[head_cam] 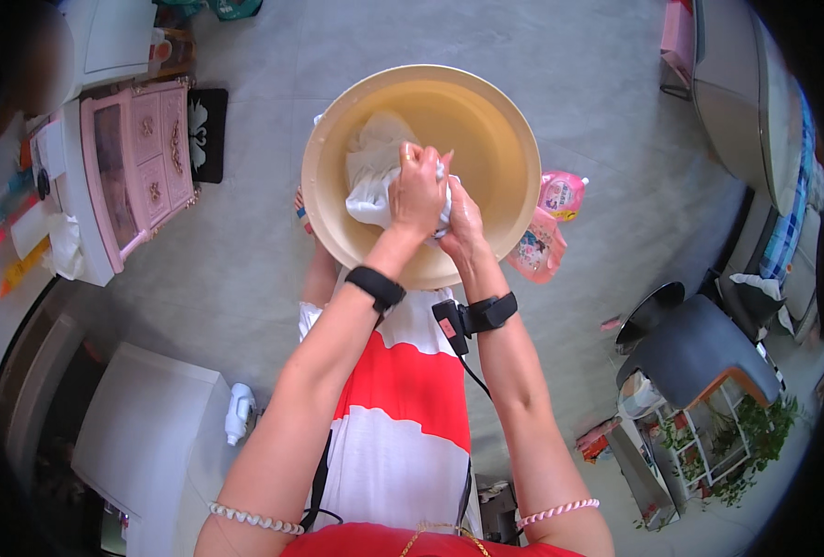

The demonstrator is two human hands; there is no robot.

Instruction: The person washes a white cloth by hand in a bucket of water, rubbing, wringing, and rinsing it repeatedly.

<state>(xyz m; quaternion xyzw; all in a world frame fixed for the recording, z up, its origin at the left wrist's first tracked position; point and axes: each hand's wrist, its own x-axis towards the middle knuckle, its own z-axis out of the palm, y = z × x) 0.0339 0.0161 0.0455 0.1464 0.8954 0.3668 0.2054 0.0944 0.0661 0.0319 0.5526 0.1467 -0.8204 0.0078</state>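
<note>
A large cream plastic tub [516, 132] stands before me with water in it. My left hand [420, 191] is closed over a bunched wet white cloth [370, 202] above the tub's near half. Close against it, my right hand [465, 216] grips the same cloth from the right side. Part of the cloth spreads to the left, and its paler far end [384, 132] appears to lie in the water. My fingers hide the gathered middle of the cloth. Each wrist wears a black strap, the right one with a small device and cable.
On the grey floor, right of the tub, lie a pink detergent pouch [561, 195] and a pink floral bag [539, 247]. A white bottle [239, 414] stands by a white cabinet [154, 418]. Pink drawers [144, 160] are at left, a dark chair [697, 348] and potted plants [753, 445] at right.
</note>
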